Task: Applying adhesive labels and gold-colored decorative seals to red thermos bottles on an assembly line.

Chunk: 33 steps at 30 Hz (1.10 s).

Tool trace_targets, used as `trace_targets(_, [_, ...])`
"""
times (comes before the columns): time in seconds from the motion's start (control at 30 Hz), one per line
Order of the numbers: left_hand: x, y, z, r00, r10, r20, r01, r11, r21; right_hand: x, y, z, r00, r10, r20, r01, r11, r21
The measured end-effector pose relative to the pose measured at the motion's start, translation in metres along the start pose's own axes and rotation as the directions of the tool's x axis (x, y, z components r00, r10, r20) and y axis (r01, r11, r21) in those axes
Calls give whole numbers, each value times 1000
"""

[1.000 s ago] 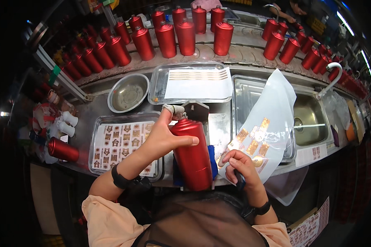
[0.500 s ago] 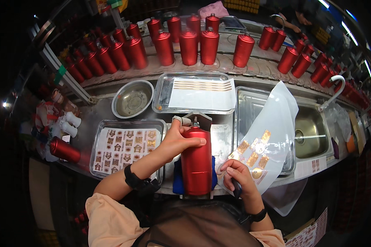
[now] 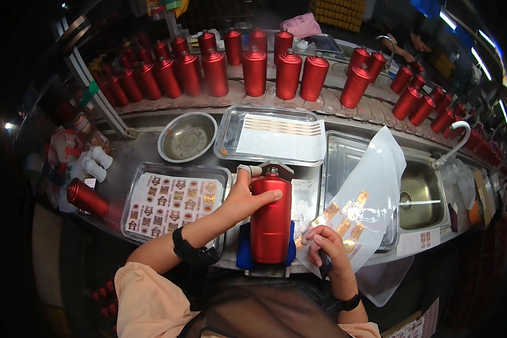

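Note:
A red metallic bottle (image 3: 271,225) lies in front of me on a blue cloth (image 3: 244,248), its neck pointing away. My left hand (image 3: 250,197) is closed around its upper part, thumb across the top; a finger there wears a pale wrap. Just right of the bottle, my right hand (image 3: 328,248) is curled, thumb and forefinger close together over the edge of a translucent sheet (image 3: 372,186) bearing gold decals (image 3: 352,209). A dark, flat tool (image 3: 325,265) sits in its palm. Whether the fingertips also pinch a decal, I cannot make out.
Left is a tray (image 3: 130,197) with a printed decal sheet (image 3: 172,205); beyond it, a metal bowl (image 3: 164,141) and another tray (image 3: 222,132) with striped paper (image 3: 281,141). A sink (image 3: 425,205) is right. Many red bottles (image 3: 255,73) stand on a curved conveyor (image 3: 236,97).
The standing bottles have shifted right along the conveyor. My view has tilted slightly. The right hand has drawn a little nearer to me; the left keeps its hold on the bottle.

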<state>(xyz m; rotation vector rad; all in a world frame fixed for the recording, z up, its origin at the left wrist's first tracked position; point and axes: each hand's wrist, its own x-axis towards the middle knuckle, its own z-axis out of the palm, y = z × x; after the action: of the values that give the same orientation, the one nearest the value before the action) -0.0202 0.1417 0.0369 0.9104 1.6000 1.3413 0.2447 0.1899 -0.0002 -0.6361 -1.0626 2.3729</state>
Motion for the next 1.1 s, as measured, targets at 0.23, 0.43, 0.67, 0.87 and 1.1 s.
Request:
trace_targets(0.23, [-35,3,-35,977,164,-138,-162,986,28,-21,-9,-22,987,-59,-151,66,997,41])
trace_targets(0.43, [-79,24,-60,951,82,-298,-150,965,-214,-32,-12,-45,947,-127,-296,192,960,202])
trace_targets(0.67, [-126,23,-88,902,-93,-422,-133,869,-476,-30,-31,-53,946,-112,-305,182,960,212])
trace_targets(0.87, [-152,4,-116,807,-179,-563,-209,805,-556,-24,-49,-47,919,-85,-384,196,945,261])
trace_targets(1.1, [-183,3,-133,772,-226,-595,-289,708,-644,-41,-81,-57,873,-109,-475,250,937,243])
